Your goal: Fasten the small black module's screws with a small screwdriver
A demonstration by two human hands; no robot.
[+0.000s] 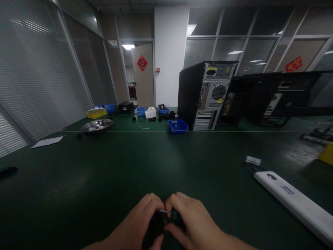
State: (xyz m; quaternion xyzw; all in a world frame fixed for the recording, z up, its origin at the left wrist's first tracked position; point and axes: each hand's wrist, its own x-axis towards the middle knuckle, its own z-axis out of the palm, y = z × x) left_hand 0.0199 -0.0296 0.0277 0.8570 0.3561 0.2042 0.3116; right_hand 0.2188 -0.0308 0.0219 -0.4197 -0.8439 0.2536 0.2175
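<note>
The left hand [145, 215] and right hand [194, 215] are close together at the near side of the green desk [125, 163], fingers curled inward. A thin, light strip [164, 211] sits between the 2 hands, running from the left fingers toward the right fingertips. Blur and shadow hide the inside of each grip, so I cannot tell whether either pinches it. Well to the right lies a long white case [293, 199]. Farther back are a blue tray [178, 131], a computer tower [191, 97] and a metal bowl [96, 126].
</note>
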